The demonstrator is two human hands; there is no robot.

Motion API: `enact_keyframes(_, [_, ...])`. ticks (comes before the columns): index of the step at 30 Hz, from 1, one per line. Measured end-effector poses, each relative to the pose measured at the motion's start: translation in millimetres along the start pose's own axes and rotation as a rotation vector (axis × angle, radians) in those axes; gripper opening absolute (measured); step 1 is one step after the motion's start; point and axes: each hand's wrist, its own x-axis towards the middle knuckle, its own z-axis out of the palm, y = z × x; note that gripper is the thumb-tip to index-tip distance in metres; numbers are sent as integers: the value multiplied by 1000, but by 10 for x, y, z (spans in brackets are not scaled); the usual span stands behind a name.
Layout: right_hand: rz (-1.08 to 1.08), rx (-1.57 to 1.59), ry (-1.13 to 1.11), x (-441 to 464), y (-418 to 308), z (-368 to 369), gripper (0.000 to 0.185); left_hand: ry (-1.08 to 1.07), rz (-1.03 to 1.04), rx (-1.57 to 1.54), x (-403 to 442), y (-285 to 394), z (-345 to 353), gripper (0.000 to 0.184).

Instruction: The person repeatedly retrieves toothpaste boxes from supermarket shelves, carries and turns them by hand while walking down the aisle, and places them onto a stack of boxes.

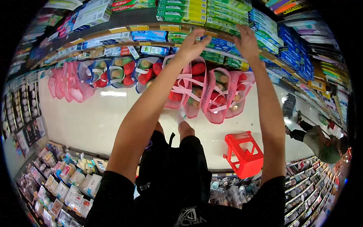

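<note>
Both my arms reach out to a shelf of toothpaste boxes. My left hand [193, 44] is near the shelf edge, just below a stack of yellow-green Darlie boxes [181, 12]; its fingers are bent and apart, with nothing visible between them. My right hand [246, 42] is farther right, fingers stretched toward the end of a green box stack [227, 17]. Whether its fingertips touch the boxes, I cannot tell. Below the hands, pink mesh bags [215, 96] filled with green-and-red bottles stand on the floor against the shelf.
Blue-edged bags [121, 72] and flat pink bags [72, 83] continue leftward. A red plastic stool [244, 154] stands on the floor to the right. Farther right, a person [321, 142] is near a mop [289, 105]. Stocked shelves [64, 181] run behind me.
</note>
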Motion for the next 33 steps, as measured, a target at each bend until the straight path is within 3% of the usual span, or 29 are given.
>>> enact_keyframes(3, [-7, -177, -101, 51, 151, 147, 55, 19, 81, 118, 404, -240, 61, 69])
enact_keyframes(6, [-6, -283, -181, 101, 238, 223, 59, 33, -31, 190, 415, -129, 146, 76])
enact_keyframes(7, [-10, -304, -199, 139, 239, 198, 58, 70, 15, 238, 515, -234, 176, 82])
enact_keyframes(14, [-33, -562, -312, 278, 395, 325, 56, 63, -66, 79, 719, -318, 285, 82])
enact_keyframes(19, [41, -256, -265, 275, 260, 33, 49, 68, -82, 41, 719, -252, 296, 81])
enact_keyframes(22, [106, -142, -195, 139, 108, -149, 47, 87, -99, -180, 507, -101, 336, 77])
enact_keyframes(25, [148, 55, -157, -328, -59, -263, 48, 235, 211, 6, 289, -335, 403, 58])
enact_keyframes(26, [88, 43, 15, -656, -75, -110, 49, 344, 376, 195, 84, -461, 434, 50])
enact_keyframes(27, [60, 113, 60, -994, -261, -153, 49, 296, 247, 37, -289, -360, 446, 43])
enact_keyframes(28, [164, 253, -51, -1289, -440, -210, 50, 247, 227, -62, -601, -503, 468, 40])
enact_keyframes(29, [309, 616, -164, -1804, -401, 100, 51, 202, 203, -159, -911, -652, 490, 37])
enact_keyframes(30, [276, 643, -125, -2277, -592, 195, 50, 198, 354, -71, -1272, -734, 466, 40])
enact_keyframes(31, [243, 669, -86, -2750, -777, 296, 49, 210, 249, -43, -1618, -911, 470, 42])
enact_keyframes(32, [400, 718, -539, -2543, -1175, -314, 47, 256, 307, 87, -1929, -1313, 448, 44])
enact_keyframes(33, [578, 1030, -536, -2633, -1514, -529, 47, 218, -59, -359, -2259, -1108, 427, 39])
